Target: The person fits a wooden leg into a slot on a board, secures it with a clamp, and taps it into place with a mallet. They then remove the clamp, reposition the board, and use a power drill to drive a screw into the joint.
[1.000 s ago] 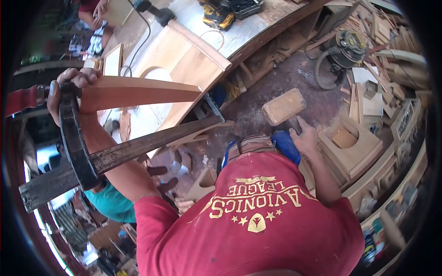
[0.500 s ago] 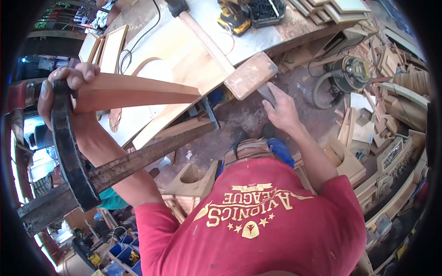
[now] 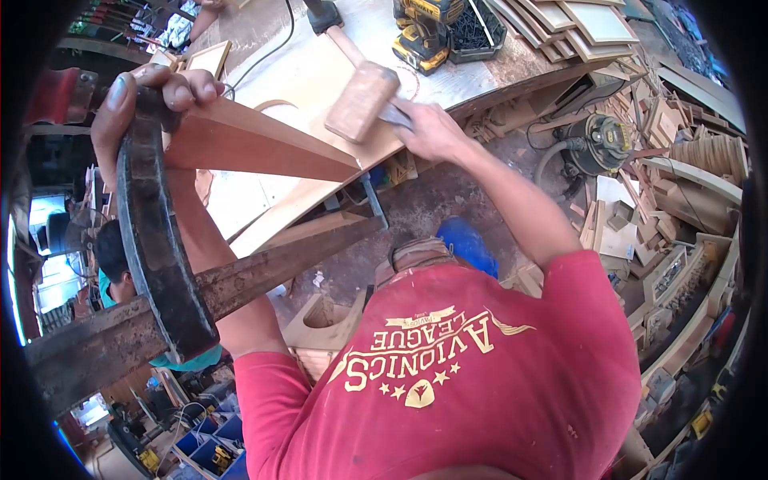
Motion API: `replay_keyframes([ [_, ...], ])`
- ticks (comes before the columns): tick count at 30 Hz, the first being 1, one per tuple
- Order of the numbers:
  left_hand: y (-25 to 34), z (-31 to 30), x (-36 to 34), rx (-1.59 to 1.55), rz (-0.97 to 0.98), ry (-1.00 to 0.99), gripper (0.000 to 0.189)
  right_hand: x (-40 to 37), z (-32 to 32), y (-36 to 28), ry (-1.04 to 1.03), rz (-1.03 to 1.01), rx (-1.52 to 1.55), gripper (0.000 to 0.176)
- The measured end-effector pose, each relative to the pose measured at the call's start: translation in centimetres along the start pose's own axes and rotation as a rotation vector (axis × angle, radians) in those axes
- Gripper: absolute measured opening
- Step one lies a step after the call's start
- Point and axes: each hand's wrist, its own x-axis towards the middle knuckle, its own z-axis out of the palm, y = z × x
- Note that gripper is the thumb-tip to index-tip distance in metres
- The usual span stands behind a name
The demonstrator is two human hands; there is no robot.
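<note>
— What are the fingers doing?
— The left hand (image 3: 152,92) is clenched over the top of a dark bar clamp (image 3: 160,256) and the end of a tapered board (image 3: 256,144). The right hand (image 3: 432,128) grips a wooden mallet (image 3: 362,102), whose head is over a panel (image 3: 316,68) on the workbench (image 3: 512,68).
— Around them?
— A cordless drill (image 3: 422,32) is just behind. The clamp crosses the near view.
— Arms?
— The left is raised close, the right stretched forward.

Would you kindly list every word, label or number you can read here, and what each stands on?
"AVIONICS LEAGUE": yellow print, upside down in view, on the red shirt.
Text on the small banner by that print: too small to read.
Label on the yellow drill: unreadable.
</note>
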Motion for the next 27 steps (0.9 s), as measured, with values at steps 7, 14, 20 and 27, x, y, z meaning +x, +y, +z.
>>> replay_keyframes([
  [7,0.0,0.5,-0.6,0.123,0.056,0.024,0.041,11.3,3.0,-2.3,-0.284,-0.270,-0.141,0.051],
  [14,0.4,0.2,-1.1,0.211,0.030,-0.019,0.043,13.4,4.5,0.0,-0.434,-0.347,-0.148,0.058],
  [20,0.4,-0.6,-0.8,0.217,0.044,-0.089,0.045,13.3,2.9,1.8,-0.227,-0.136,0.000,0.056],
  [27,0.4,-0.6,-0.9,0.217,0.060,-0.122,0.048,15.8,0.8,3.7,-0.116,-0.043,-0.176,0.060],
])
